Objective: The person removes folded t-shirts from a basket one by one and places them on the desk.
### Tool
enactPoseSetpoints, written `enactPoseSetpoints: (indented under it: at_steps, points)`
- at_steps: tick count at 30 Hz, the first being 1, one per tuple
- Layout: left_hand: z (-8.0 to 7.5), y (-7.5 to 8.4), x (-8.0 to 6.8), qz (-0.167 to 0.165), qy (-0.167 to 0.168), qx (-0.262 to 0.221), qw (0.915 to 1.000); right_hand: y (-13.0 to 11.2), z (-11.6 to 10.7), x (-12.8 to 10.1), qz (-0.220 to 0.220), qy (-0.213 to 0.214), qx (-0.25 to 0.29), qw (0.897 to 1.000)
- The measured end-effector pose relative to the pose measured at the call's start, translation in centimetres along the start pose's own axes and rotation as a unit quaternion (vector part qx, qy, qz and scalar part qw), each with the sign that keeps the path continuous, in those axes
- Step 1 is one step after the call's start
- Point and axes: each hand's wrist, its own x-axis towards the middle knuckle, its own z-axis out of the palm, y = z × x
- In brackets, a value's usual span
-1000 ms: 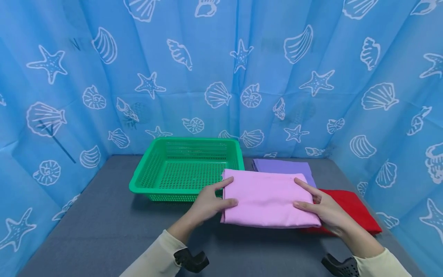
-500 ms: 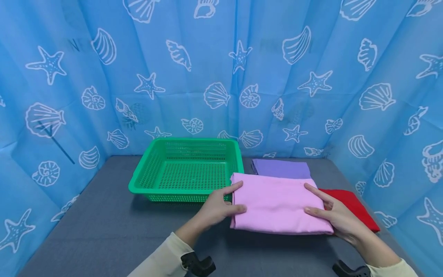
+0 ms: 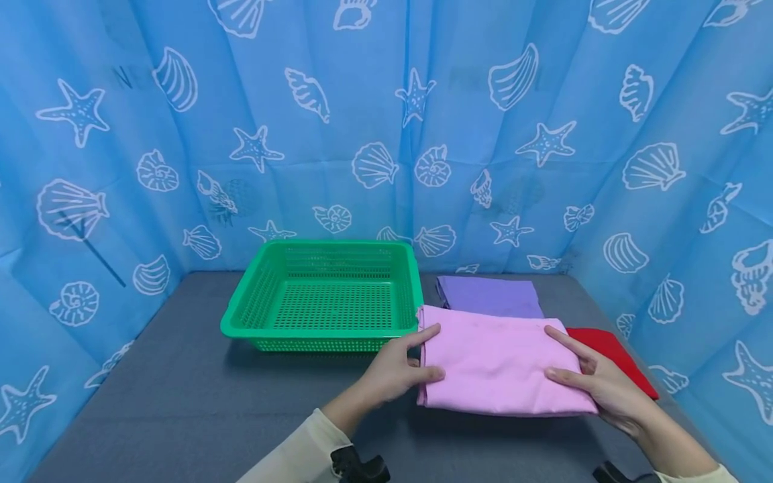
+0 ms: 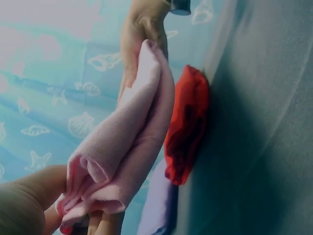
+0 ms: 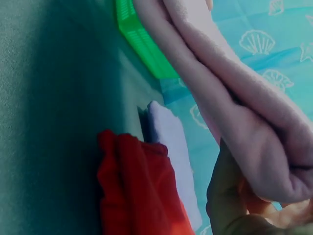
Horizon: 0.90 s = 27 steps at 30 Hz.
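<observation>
A folded pink cloth [image 3: 495, 362] is held up off the table between both hands, its folded layers showing in the left wrist view. My left hand [image 3: 395, 369] grips its left edge, with thumb and a finger on the top face and other fingers underneath. At the opposite edge my right hand [image 3: 594, 382] holds it the same way, partly hidden behind the cloth in the right wrist view. Beyond the pink cloth lies a folded purple cloth [image 3: 489, 295], and a folded red cloth [image 3: 616, 355] lies to the right, partly covered by the pink one in the head view.
A green plastic basket [image 3: 326, 333] with a perforated floor stands at the back, left of the cloths. All of it sits on a grey table [image 3: 151, 396]. Blue curtains [image 3: 338, 134] printed with shells and starfish hang behind and at both sides.
Both hands have carried the pink cloth to the right and slightly nearer the body, away from the basket. The purple and red cloths lie as before.
</observation>
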Motion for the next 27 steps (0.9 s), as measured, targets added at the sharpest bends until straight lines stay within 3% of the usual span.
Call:
enactPoseSetpoints:
  at_steps: [9,17,27]
  points:
    - [1.3,-0.8,0.6,-0.009,0.007,0.036,0.9993,1.2,-0.6,-0.2,0.024,0.024,-0.021,0.999]
    - [1.7,-2.2,1.1,-0.034,0.029,0.049,0.9978,1.5,-0.2,0.2,0.013,0.053,-0.059,0.997]
    - [1.9,-4.2,1.4,-0.047,0.053,0.043,0.9966,1.8,0.5,1.5,-0.013,0.115,-0.185,0.976]
